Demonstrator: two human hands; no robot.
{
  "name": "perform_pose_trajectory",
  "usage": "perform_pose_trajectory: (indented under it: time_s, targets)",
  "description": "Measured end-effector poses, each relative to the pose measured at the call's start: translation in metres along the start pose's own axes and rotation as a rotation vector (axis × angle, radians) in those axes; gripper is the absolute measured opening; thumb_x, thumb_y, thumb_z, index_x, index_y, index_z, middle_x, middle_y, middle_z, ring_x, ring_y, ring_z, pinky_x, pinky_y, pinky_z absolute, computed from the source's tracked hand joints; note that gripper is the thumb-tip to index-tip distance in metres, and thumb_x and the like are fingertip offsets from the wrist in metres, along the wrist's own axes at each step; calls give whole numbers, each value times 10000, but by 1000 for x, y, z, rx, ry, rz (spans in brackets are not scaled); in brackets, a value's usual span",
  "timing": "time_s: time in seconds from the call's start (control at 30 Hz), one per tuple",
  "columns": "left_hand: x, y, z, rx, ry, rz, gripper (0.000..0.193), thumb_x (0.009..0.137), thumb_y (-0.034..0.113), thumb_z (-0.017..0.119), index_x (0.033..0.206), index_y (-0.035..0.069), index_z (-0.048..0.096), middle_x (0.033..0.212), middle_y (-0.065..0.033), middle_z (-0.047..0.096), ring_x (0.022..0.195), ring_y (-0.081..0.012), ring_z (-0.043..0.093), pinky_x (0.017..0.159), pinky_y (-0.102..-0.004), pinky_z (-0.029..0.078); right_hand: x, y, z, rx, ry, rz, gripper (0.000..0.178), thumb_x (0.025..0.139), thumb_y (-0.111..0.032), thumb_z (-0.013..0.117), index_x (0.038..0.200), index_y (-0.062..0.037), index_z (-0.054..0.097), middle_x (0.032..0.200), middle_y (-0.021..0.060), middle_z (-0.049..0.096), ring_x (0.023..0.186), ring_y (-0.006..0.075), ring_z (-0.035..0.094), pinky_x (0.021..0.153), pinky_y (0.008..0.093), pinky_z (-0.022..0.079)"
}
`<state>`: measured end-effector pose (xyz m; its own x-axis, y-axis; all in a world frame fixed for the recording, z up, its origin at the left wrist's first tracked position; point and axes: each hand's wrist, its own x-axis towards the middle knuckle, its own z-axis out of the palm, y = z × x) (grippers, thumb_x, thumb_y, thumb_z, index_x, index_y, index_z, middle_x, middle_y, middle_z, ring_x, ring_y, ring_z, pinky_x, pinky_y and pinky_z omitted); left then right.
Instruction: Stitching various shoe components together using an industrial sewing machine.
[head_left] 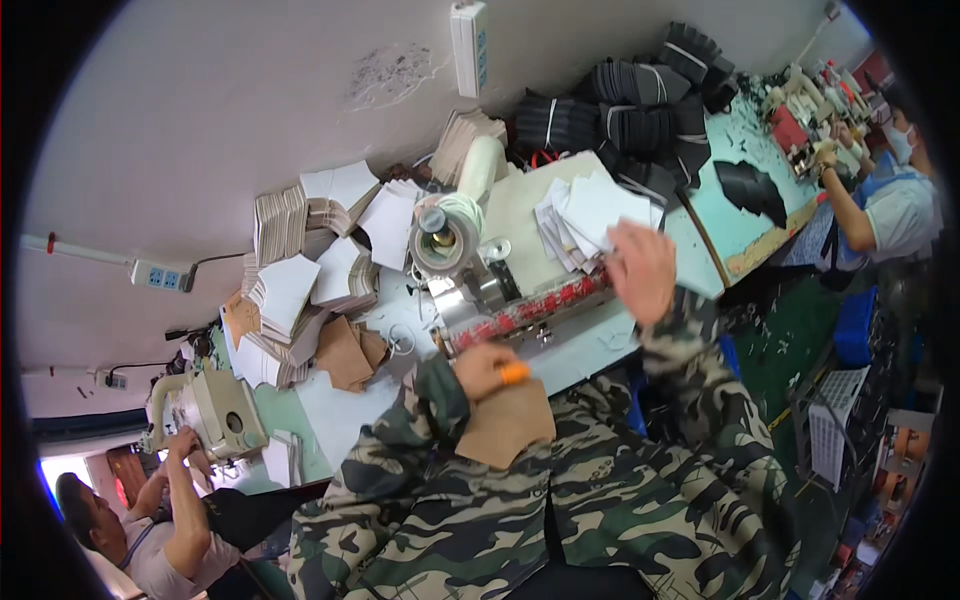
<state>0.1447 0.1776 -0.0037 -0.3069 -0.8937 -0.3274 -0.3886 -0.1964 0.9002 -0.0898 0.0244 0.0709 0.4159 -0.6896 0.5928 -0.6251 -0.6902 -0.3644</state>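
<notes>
My left hand, with an orange cover on one finger, is closed on a curved tan sheet piece in front of my body. Its fingertips are partly hidden. My right hand is at the right edge of a loose stack of white cut pieces, fingers apart and touching the edge. The stack rests on the flat bed of a cream machine, whose front edge is a worn red bar. The machine's round head stands between my two hands, farther back.
Bundled white and grey cut pieces crowd the table's left, beside brown pieces. Tied black bundles are piled at the back right. A stick lies right of the machine. Co-workers sit at machines far left and far right.
</notes>
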Motion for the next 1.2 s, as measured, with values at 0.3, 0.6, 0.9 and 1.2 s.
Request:
perform_pose_trajectory:
  time_s: [0.3, 0.6, 0.9, 1.2]
  targets:
    - [-17, 18, 1, -9, 345, -170, 196, 805, 128, 681, 968, 31, 632, 799, -67, 638, 683, -140, 587, 636, -264, 469, -83, -66, 55, 1279, -791, 806, 277, 850, -111, 626, 1076, 42, 580, 847, 88, 669, 774, 108, 618, 661, 264, 495]
    - [-26, 16, 4, 217, 696, 230, 234, 794, 87, 662, 1016, 22, 626, 869, -87, 643, 762, -168, 612, 641, -272, 484, -79, -72, 59, 1442, -802, 963, 246, 855, -74, 614, 1068, 45, 583, 897, 95, 670, 788, 105, 618, 679, 235, 493]
    - [-12, 3, -67, 104, 375, -285, 228, 797, 179, 661, 851, -42, 671, 651, -57, 626, 599, -87, 547, 570, -266, 457, -76, -68, 72, 1173, -793, 868, 221, 888, -144, 596, 1046, 7, 628, 861, 54, 668, 708, 96, 622, 569, 198, 454]
    - [17, 5, -80, 147, 338, -325, 331, 798, 295, 616, 743, -22, 691, 616, -131, 634, 560, -223, 606, 569, -362, 467, -71, -60, 70, 1466, -730, 1225, 212, 889, -134, 592, 1040, 12, 621, 864, 76, 662, 769, 139, 634, 649, 242, 490]
